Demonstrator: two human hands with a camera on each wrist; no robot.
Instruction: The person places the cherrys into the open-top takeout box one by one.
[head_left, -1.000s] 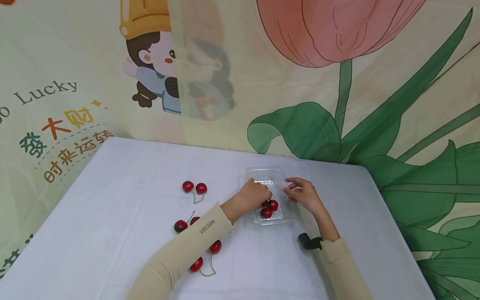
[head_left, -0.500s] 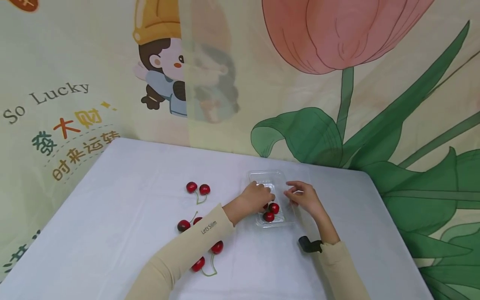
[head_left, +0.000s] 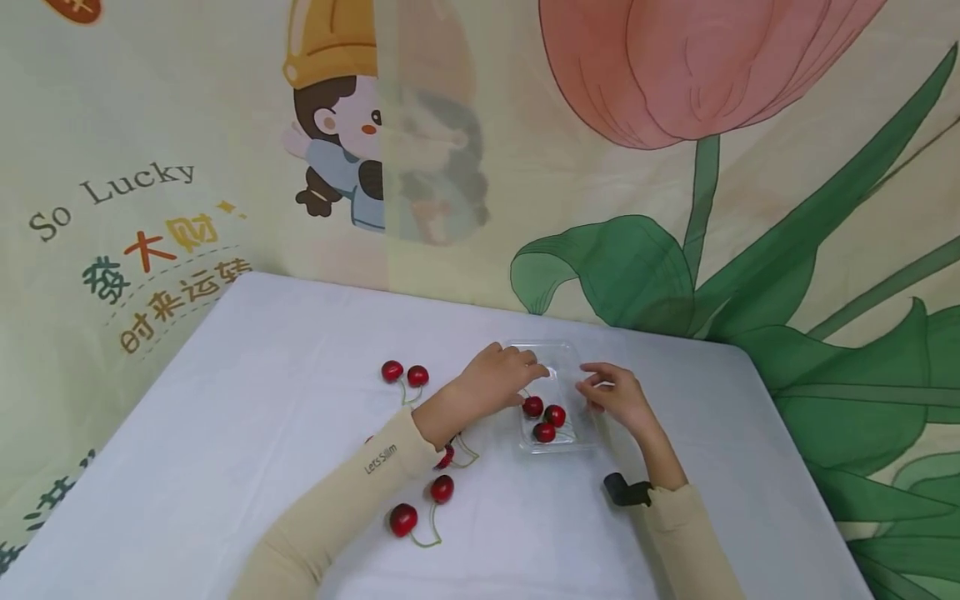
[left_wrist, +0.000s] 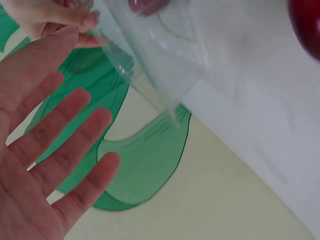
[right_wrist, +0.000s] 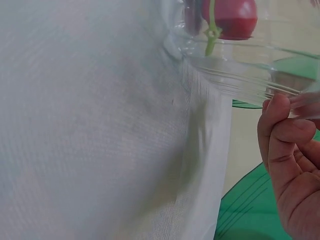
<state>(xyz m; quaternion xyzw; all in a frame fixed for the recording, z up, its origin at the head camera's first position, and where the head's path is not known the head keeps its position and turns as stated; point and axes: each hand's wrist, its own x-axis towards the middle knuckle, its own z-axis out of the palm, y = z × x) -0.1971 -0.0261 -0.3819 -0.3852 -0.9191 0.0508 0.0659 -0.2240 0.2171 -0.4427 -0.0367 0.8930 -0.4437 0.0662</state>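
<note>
A printed backdrop cloth [head_left: 465, 275] with a large tulip and cartoon figure stands behind everything, meeting the far edge of a white-covered desk [head_left: 300, 375]. The left sleeve [head_left: 352, 483], beige and lettered, slants in over the desk, and the right sleeve [head_left: 690, 542] comes in on the side of the desk's right edge. A clear box [head_left: 555, 448] sits close to the far edge, nearer the far right corner than the far left one. The left hand [head_left: 495, 379] is over the side of the box that faces the desk's left edge; its grip is apart, with the fingers spread in the left wrist view. The right hand [head_left: 618, 396] is at the opposite side, its grip together, fingertips pinching the box's plastic edge. A black device [head_left: 618, 489] is at the right wrist. Three cherries [head_left: 544, 432] lie together inside the box, toward its end away from the far edge. On the desk to the left of the box, a stemmed pair [head_left: 417, 376] lies nearest the far edge, another pair [head_left: 402, 519] lies farthest from it, and between them partly hidden cherries [head_left: 446, 457] show around the left sleeve.
</note>
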